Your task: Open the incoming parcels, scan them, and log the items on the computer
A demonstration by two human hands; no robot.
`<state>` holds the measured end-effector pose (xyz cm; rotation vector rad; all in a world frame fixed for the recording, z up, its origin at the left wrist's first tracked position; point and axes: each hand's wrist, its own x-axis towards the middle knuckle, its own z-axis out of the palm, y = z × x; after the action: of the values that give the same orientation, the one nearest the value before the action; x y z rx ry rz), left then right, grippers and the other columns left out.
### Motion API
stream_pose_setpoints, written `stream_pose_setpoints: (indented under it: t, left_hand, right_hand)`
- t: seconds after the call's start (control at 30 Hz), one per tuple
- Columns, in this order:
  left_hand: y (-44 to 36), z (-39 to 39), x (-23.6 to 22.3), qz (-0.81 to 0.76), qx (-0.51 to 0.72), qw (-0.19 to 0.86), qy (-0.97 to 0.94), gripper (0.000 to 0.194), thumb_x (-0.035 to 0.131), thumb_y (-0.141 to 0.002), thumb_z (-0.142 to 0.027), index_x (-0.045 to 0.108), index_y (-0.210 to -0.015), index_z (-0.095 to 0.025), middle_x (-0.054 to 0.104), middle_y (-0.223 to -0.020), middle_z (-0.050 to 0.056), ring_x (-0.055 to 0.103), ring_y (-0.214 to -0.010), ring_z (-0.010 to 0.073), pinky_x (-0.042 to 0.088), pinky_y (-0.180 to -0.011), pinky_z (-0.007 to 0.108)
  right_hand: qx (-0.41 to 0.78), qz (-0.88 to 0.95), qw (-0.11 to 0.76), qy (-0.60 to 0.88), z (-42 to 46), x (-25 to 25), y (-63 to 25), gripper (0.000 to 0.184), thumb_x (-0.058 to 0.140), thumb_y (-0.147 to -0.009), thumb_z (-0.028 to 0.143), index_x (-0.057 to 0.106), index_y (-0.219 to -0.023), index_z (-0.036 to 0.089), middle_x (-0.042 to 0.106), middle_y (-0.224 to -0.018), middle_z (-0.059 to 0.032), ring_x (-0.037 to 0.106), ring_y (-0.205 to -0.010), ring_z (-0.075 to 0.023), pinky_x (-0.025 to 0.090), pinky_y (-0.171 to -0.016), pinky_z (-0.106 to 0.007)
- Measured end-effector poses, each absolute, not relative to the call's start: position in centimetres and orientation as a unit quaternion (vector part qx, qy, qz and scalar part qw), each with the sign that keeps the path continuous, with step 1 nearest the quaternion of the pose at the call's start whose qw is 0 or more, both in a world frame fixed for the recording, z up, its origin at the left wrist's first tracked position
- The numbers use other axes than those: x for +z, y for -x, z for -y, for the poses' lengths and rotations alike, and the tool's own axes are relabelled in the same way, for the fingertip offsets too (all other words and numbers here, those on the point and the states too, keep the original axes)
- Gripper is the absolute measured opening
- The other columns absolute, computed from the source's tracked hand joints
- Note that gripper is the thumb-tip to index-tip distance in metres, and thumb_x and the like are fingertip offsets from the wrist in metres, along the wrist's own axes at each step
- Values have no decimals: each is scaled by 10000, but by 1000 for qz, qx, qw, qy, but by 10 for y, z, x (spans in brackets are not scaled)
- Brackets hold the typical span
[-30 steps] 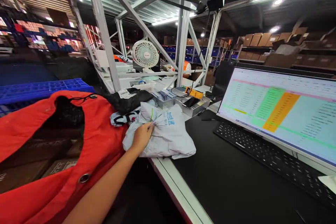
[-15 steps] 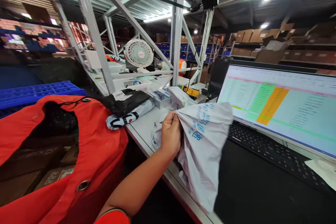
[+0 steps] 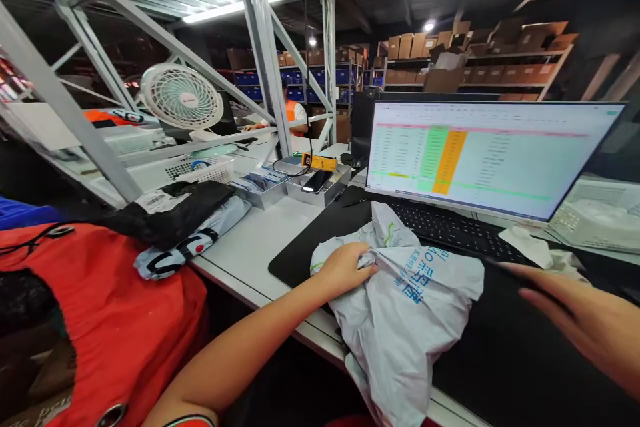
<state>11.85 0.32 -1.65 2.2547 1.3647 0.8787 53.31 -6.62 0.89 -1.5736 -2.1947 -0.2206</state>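
A crumpled white plastic mailer bag (image 3: pixel 400 307) with blue printing lies over the front edge of the desk and the black desk mat (image 3: pixel 300 247). My left hand (image 3: pixel 347 270) is closed on its gathered upper left part, pinching the plastic. At the right, above the mat, my right hand (image 3: pixel 575 307) is smeared by motion. Its fingers seem closed round a thin dark thing that I cannot make out. My right hand is apart from the bag, with the keyboard (image 3: pixel 450 230) beyond it.
A monitor (image 3: pixel 490 153) stands behind the keyboard. Crumpled white paper (image 3: pixel 530 245) lies by my right hand. Black and grey parcels (image 3: pixel 175 220) sit at the desk's left edge, beside a red sack (image 3: pixel 140 320). Metal trays (image 3: pixel 265 197), a phone (image 3: pixel 317 180) and a fan (image 3: pixel 183 97) are farther back.
My view has turned right. My left hand has lowered the mailer bag from the air onto the desk edge. My right hand has come into view from the right.
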Motion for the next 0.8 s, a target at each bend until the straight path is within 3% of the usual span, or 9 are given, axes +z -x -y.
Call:
stream_pose_setpoints:
  t: [0.1, 0.2, 0.4, 0.6, 0.8]
  left_hand:
    - [-122, -11, -20, -446, 328, 223, -802, 209, 509, -922, -339, 624, -836, -188, 671, -880, 52, 631, -876, 224, 463, -804, 316]
    - [-121, -15, -14, -436, 389, 237, -776, 237, 476, -933, -366, 595, -828, -191, 650, -864, 39, 615, -862, 213, 446, -787, 301]
    - [-121, -12, 0, -434, 403, 240, -769, 344, 528, -909, -475, 543, -705, -199, 566, -715, -9, 534, -722, 174, 370, -681, 277]
    - [-116, -13, 9, -459, 415, 302, -725, 361, 598, -862, -517, 636, -734, -181, 620, -732, -10, 564, -735, 168, 378, -666, 259]
    - [-103, -19, 30, -497, 417, 212, -731, 280, 622, -834, -451, 697, -771, -189, 679, -764, -7, 590, -752, 177, 382, -668, 261]
  right_hand:
    - [-162, 887, 142, 409, 74, 34, -471, 545, 459, -925, 193, 506, -1429, 396, 711, -994, -16, 669, -717, -174, 504, -600, -311]
    - [-248, 904, 116, 327, 71, 42, -442, 710, 433, -790, -16, 509, -1423, 298, 663, -944, -11, 618, -689, -160, 455, -585, -310]
    - [-312, 903, 113, 274, 60, 47, -427, 609, 489, -791, -1, 544, -1359, 213, 622, -906, -18, 579, -698, -175, 390, -583, -339]
    - [-305, 900, 106, 292, 59, 44, -426, 585, 519, -813, 16, 541, -1363, 212, 618, -911, -18, 561, -726, -167, 361, -608, -342]
    - [-330, 883, 118, 311, 59, 58, -433, 569, 535, -811, 21, 555, -1352, 195, 638, -933, -33, 554, -717, -172, 359, -630, -345]
